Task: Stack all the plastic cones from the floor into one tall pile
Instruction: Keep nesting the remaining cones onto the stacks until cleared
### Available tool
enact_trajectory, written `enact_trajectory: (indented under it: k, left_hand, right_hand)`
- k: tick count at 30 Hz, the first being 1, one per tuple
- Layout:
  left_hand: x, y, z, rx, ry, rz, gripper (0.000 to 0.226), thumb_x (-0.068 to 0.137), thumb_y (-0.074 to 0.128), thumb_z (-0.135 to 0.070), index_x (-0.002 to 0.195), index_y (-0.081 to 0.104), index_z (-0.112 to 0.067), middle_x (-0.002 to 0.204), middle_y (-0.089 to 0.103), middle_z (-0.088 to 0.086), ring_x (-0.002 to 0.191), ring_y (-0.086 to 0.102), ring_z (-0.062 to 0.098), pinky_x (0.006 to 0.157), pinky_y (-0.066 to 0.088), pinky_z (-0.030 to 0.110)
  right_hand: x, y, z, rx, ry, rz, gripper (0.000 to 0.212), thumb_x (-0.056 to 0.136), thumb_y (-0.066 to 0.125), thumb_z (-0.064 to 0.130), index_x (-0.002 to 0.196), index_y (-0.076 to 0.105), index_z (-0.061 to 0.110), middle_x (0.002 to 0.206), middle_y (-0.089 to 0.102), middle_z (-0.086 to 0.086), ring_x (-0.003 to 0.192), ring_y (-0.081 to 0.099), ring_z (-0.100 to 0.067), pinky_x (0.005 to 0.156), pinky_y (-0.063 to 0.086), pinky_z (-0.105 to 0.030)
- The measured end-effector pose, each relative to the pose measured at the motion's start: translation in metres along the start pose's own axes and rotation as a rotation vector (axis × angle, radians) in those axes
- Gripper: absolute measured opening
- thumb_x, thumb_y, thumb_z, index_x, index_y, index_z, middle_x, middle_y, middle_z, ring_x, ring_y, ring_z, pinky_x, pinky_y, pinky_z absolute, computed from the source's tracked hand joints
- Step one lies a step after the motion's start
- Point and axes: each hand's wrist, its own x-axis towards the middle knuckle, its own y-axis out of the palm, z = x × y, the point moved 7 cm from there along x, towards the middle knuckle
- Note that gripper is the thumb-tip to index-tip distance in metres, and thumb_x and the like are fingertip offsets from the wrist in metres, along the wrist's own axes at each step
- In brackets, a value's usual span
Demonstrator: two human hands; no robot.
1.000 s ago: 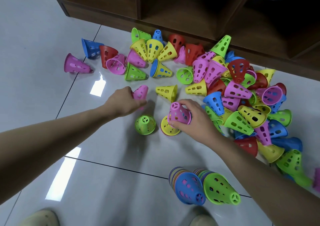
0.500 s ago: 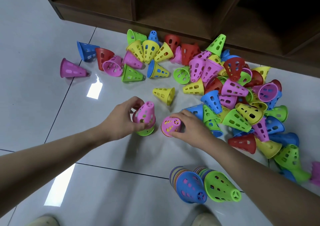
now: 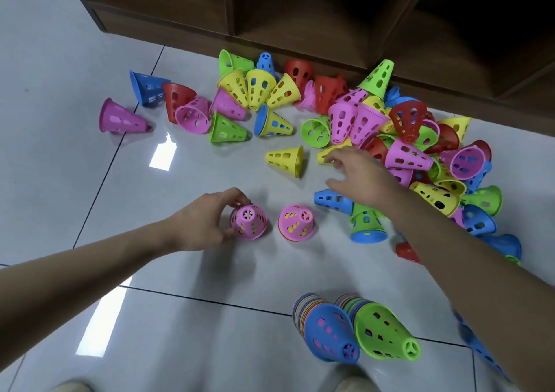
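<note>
Pale glossy floor tiles [image 3: 90, 46] below a dark wooden shelf unit [image 3: 300, 10]. Barely begun: two short nested stacks [image 3: 354, 328] lying near the feet, two small pink-topped pairs, dozens of loose cones [image 3: 405, 151] heaped at right. Small perforated plastic cones, pink, yellow, green, blue, red. Left hand [image 3: 204, 223] fingers gripping a pink cone [image 3: 248, 221]; right hand [image 3: 360, 178] fingers spread, empty, reaching over the heap.
</note>
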Motion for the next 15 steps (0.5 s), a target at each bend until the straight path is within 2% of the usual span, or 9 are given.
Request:
enact_trajectory:
  k: [3, 5, 7, 12, 15]
  left_hand:
    - [0.005, -0.012, -0.002, 0.02, -0.012, -0.056, 0.041, 0.073, 0.052, -0.025, 0.11, 0.067, -0.023, 0.105, 0.067, -0.015, 0.099, 0.061, 0.006, 0.089, 0.049, 0.027]
    - [0.016, -0.023, -0.003, 0.06, 0.001, -0.174, 0.032, 0.079, 0.052, -0.019, 0.107, 0.068, -0.015, 0.099, 0.063, -0.01, 0.091, 0.06, 0.011, 0.085, 0.052, 0.034]
    - [0.032, -0.031, -0.004, 0.085, 0.001, -0.254, 0.029, 0.086, 0.059, -0.008, 0.115, 0.065, -0.013, 0.109, 0.062, -0.001, 0.093, 0.06, 0.016, 0.083, 0.051, 0.033]
    - [0.082, -0.038, -0.019, 0.206, 0.067, -0.243, 0.062, 0.085, 0.071, -0.012, 0.142, 0.047, -0.012, 0.136, 0.05, 0.012, 0.117, 0.055, 0.029, 0.095, 0.044, 0.034]
    - [0.112, -0.037, -0.038, 0.291, 0.132, -0.183, 0.081, 0.081, 0.079, -0.024, 0.15, 0.037, -0.013, 0.143, 0.048, 0.015, 0.125, 0.05, 0.034, 0.103, 0.043, 0.04]
  right_hand:
    - [0.025, 0.0, -0.011, -0.148, -0.03, -0.053, 0.048, 0.085, 0.069, 0.022, 0.131, 0.059, 0.014, 0.131, 0.056, -0.006, 0.124, 0.046, -0.028, 0.102, 0.04, -0.04]
    - [0.039, 0.01, -0.017, -0.316, -0.034, 0.019, 0.058, 0.086, 0.066, 0.025, 0.141, 0.05, 0.018, 0.145, 0.049, -0.004, 0.134, 0.038, -0.027, 0.111, 0.033, -0.043]
    - [0.045, 0.02, -0.022, -0.484, -0.031, 0.095, 0.063, 0.087, 0.064, 0.024, 0.146, 0.043, 0.022, 0.15, 0.044, -0.002, 0.138, 0.035, -0.025, 0.113, 0.028, -0.044]
    - [0.049, 0.031, -0.022, -0.679, 0.027, 0.125, 0.048, 0.088, 0.059, 0.012, 0.134, 0.049, 0.019, 0.133, 0.057, -0.006, 0.125, 0.05, -0.027, 0.105, 0.032, -0.041]
    - [0.054, 0.022, -0.013, -0.611, 0.05, 0.051, 0.036, 0.089, 0.061, 0.022, 0.125, 0.055, 0.021, 0.122, 0.064, -0.004, 0.115, 0.058, -0.025, 0.104, 0.031, -0.041]
